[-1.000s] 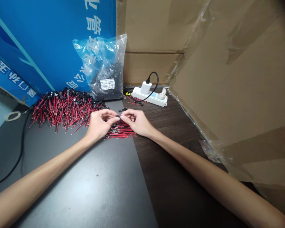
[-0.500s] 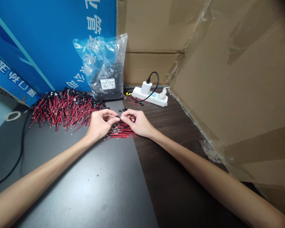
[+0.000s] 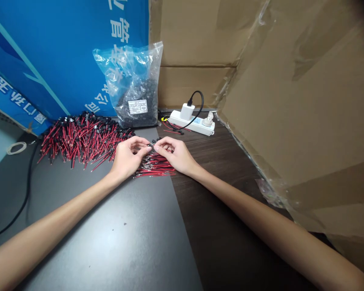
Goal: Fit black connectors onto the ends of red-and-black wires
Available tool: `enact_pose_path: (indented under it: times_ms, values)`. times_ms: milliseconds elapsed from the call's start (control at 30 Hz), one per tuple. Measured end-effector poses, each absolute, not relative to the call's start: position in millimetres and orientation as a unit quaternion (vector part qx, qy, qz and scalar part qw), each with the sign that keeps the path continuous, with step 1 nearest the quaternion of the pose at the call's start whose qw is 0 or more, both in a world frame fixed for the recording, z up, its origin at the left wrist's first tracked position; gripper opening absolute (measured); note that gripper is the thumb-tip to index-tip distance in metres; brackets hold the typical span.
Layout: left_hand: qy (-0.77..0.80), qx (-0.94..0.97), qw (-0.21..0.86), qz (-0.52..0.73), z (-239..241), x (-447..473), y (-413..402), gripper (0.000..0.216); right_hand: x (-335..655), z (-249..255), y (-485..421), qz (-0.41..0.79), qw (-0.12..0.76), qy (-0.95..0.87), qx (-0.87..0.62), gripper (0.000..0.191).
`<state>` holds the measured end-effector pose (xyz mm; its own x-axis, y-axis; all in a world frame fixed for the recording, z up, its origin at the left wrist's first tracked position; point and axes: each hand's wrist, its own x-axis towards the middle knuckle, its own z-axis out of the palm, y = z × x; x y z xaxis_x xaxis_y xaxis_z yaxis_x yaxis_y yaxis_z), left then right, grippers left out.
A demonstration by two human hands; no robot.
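Where left hand point(image 3: 128, 158) nears right hand point(image 3: 176, 155): small black plastic piece point(image 3: 150, 145), frame centre
Left grip: clamped on it
Right grip: pinched together, contents unclear
Thin red-and-black wires point(image 3: 156, 166): below hands

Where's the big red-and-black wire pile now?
In the head view, the big wire pile lies on the grey surface, left of the left hand and in front of the blue panel.

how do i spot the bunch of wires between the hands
Find the blue board, then the big wire heap at its foot. Just right of it, between the left hand and right hand, lies the bunch. Its wires run roughly side by side, unlike the jumbled heap.
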<state>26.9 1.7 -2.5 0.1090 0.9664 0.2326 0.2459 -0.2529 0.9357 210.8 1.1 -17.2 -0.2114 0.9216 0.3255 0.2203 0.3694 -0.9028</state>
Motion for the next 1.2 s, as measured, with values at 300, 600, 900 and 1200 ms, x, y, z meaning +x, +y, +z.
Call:
enact_pose_path:
  times_ms: [300, 600, 900, 1200]
  values:
    - [0.477, 0.64, 0.37, 0.476, -2.8, 26.0, 2.1, 0.018, 211.9, -16.2, 0.6, 0.372, 0.465, -0.678, -0.431, 0.018]
    - [0.468, 0.639, 0.388, 0.472, -2.9, 26.7, 2.4, 0.021, 211.3, -16.7, 1.0, 0.383, 0.477, -0.666, -0.426, 0.02]
    - [0.473, 0.645, 0.375, 0.468, -1.6, 25.7, 1.3, 0.021, 212.5, -17.4, 2.4, 0.38, 0.46, -0.68, -0.427, 0.019]
    - [0.464, 0.641, 0.398, 0.463, -2.8, 26.0, 3.1, 0.023, 212.5, -17.2, 1.1, 0.387, 0.469, -0.667, -0.431, 0.018]
